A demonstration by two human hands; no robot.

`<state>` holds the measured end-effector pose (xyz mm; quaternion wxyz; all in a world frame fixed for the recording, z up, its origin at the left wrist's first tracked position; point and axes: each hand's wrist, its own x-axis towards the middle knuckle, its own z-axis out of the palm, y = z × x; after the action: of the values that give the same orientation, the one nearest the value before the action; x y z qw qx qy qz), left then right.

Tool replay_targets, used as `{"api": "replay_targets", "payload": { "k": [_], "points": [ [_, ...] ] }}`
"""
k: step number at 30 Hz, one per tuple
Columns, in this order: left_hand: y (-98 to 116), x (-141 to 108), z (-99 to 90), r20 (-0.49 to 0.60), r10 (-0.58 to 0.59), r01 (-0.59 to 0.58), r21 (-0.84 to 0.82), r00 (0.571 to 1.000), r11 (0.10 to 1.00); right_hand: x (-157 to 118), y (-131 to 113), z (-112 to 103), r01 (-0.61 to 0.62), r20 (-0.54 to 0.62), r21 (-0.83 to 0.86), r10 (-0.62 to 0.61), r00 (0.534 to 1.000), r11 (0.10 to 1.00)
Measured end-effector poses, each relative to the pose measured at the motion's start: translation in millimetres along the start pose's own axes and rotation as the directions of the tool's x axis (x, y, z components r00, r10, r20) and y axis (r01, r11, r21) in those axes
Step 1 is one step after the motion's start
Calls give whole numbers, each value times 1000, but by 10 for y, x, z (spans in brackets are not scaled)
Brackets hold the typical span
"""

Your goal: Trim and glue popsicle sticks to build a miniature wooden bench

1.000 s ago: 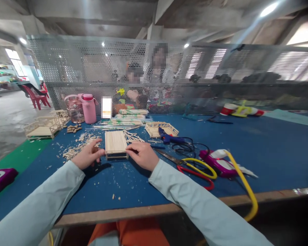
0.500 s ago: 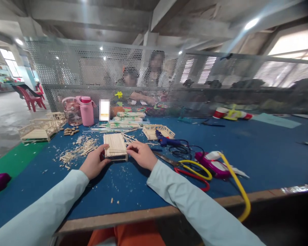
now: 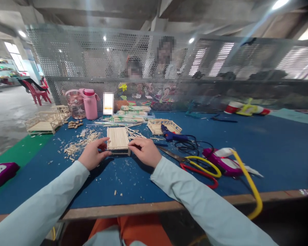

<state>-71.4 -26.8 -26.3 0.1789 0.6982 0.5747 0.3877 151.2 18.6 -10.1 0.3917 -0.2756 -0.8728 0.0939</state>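
Observation:
A small platform model (image 3: 117, 137) made of pale wooden sticks stands on the blue table before me. My left hand (image 3: 93, 153) grips its left side, fingers at the edge and thumb at the front corner. At the right front corner, my right hand (image 3: 145, 150) pinches the end of a thin wooden stick (image 3: 118, 148) lying crosswise along the front edge. The fingertips partly hide that end. Loose sticks (image 3: 135, 133) lie just behind my right hand. Scissors (image 3: 186, 160) with yellow and red handles rest to its right.
A blue glue gun (image 3: 171, 134) with a black cord lies by a stick tray (image 3: 156, 127). Stick offcuts (image 3: 78, 143), peanuts (image 3: 75, 124) and a pink bottle (image 3: 90, 106) are at left. A purple device (image 3: 220, 162) sits right. Two people are behind the mesh (image 3: 87, 58).
The crosswise stick lay slanted on the platform's top and now runs level along the front edge. Both hands keep to the model. The whole view has shifted slightly.

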Motion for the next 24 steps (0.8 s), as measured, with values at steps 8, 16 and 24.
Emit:
{"api": "replay_targets", "payload": {
  "k": [8, 16, 24],
  "points": [
    [25, 2, -24, -115, 180, -167, 116, 977, 979, 4, 35, 32, 16, 26, -17, -16, 1000, 1000],
    [46, -1, -37, -119, 246, -225, 167, 962, 960, 1, 20, 28, -54, 49, 12, 54, 997, 998],
    [77, -10, -47, -87, 304, -271, 271, 949, 924, -9, 140, 31, -301, 209, 299, 246, 947, 905]
  ]
}}
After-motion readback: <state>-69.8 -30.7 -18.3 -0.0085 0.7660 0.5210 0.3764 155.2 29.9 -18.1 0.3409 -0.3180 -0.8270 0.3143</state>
